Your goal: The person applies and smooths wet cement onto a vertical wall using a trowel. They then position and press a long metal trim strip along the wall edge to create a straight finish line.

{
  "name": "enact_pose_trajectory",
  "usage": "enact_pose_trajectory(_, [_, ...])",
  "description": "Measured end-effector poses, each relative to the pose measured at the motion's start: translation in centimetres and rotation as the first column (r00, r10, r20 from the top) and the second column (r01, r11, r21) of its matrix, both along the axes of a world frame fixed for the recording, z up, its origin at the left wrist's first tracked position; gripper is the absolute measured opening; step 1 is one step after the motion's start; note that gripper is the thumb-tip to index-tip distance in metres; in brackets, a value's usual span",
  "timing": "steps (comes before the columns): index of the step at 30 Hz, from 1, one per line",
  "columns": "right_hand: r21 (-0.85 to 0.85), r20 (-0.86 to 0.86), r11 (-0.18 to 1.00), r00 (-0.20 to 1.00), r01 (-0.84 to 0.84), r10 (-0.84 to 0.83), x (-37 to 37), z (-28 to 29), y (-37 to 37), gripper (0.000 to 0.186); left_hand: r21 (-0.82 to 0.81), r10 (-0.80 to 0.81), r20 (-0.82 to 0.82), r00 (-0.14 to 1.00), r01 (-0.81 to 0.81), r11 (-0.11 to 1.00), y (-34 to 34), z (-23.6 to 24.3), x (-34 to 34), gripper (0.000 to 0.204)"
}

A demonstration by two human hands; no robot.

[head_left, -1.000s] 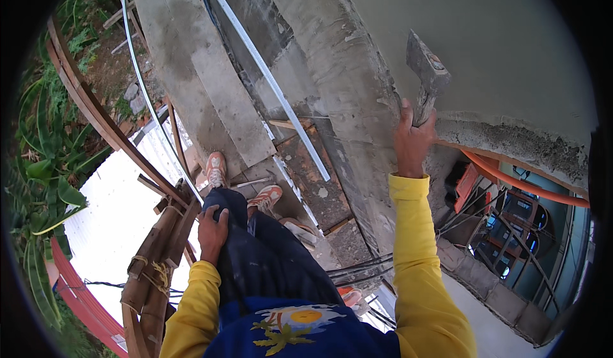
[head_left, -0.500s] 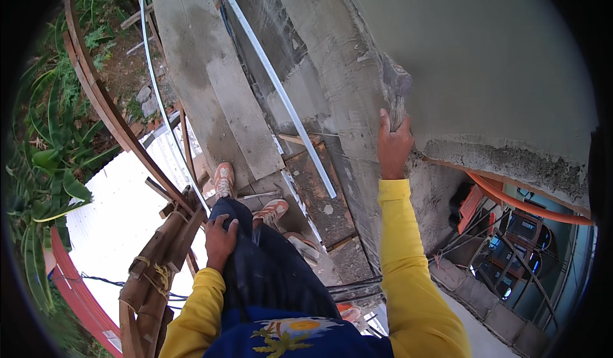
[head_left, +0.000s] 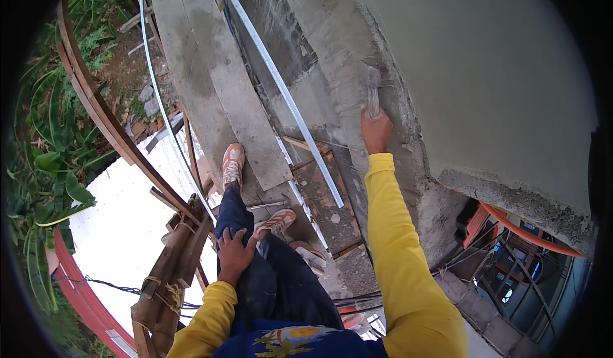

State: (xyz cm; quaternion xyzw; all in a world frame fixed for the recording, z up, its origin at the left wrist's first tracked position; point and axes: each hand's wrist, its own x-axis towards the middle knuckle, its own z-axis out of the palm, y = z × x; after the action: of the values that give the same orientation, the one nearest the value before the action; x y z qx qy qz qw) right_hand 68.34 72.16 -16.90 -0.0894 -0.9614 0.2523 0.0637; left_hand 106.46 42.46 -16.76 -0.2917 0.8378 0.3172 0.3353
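Note:
My right hand (head_left: 376, 131) is closed round the pale, worn handle of what looks like a flat brush (head_left: 373, 79). The brush's dark head points away from me, against or just over the rough grey cement face (head_left: 338, 45). To the right of it runs the jagged edge of a smooth, damp-looking grey plaster surface (head_left: 485, 90). On my bent leg, in dark trousers (head_left: 237, 220), rests my left hand (head_left: 235, 252), fingers spread and holding nothing.
Planks (head_left: 198, 70) form a walkway ahead of my feet. A long metal strip (head_left: 281, 90) leans beside it. Bamboo and timber poles (head_left: 159, 275) stand at the left, above white roofing sheets (head_left: 128, 224). An orange pipe (head_left: 530, 233) hangs at lower right.
My right hand and the brush have moved left, from the edge of the smooth plaster onto the rough cement face. The left hand stays on my leg; the view has shifted slightly.

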Motion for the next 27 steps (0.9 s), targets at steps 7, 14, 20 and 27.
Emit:
enact_pose_trajectory(7, [-0.419,-0.093,0.889,0.965,0.187,-0.246,-1.2,-1.8,-4.6,0.035,0.081,0.045,0.071,0.996,-0.05,0.995,-4.7,0.6,-4.1,0.058])
enact_pose_trajectory(14, [-0.317,-0.178,0.937,0.961,0.148,-0.212,-8.2,-1.1,-11.1,0.031,0.089,0.049,0.141,0.989,-0.062,0.994,-7.6,1.1,-8.5,0.059])
enact_pose_trajectory(20, [0.011,0.225,0.999,0.973,0.046,-0.047,-15.7,-1.0,-12.7,0.037,0.142,0.019,0.188,0.982,-0.046,0.989,-8.4,1.3,-11.4,0.061])
enact_pose_trajectory(27, [-0.143,-0.011,0.99,1.0,-0.016,0.015,-15.3,8.4,-17.1,0.056,0.23,0.154,0.217,0.964,-0.204,0.952,-10.4,-0.6,-11.6,0.061])
